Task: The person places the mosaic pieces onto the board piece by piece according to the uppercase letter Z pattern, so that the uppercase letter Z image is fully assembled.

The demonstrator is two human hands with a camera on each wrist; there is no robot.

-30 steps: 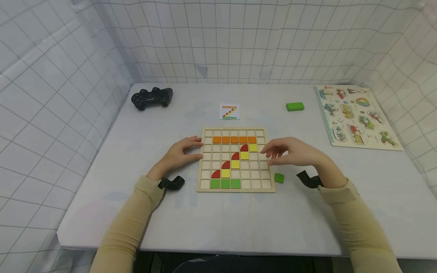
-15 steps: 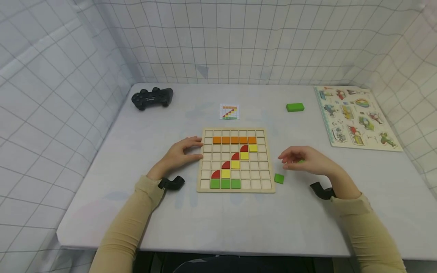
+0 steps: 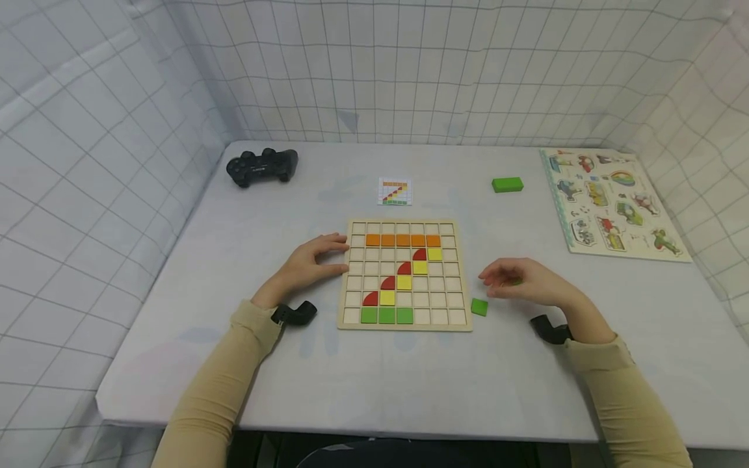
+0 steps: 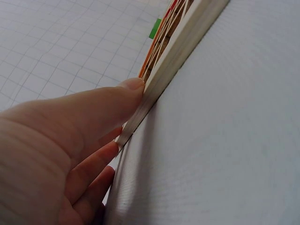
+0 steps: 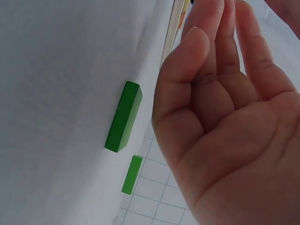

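Note:
A wooden grid board [image 3: 344,318] lies mid-table, carrying an orange row, a diagonal of red quarter-circles and yellow squares, and three green square tiles [image 3: 387,315] along the near row. My left hand [image 3: 307,268] rests at its left edge; in the left wrist view the thumb [image 4: 131,84] touches the rim. Right of the board, my right hand [image 3: 523,281] hovers with loosely bent fingers and nothing in them. Below that hand sits a green piece [image 5: 123,117], mostly hidden from the head view. Another green tile [image 3: 479,307] lies by the board's lower right corner.
Behind the board lies a small pattern card [image 3: 394,192]. A green block [image 3: 507,184] sits at the back right, beside a picture puzzle board [image 3: 614,201]. The black game controller [image 3: 261,167] is at the back left. White gridded cloth surrounds the table.
My right hand has drawn back from the board's right edge to the right and toward me, over the green piece. The left hand and the tiles on the board stay put.

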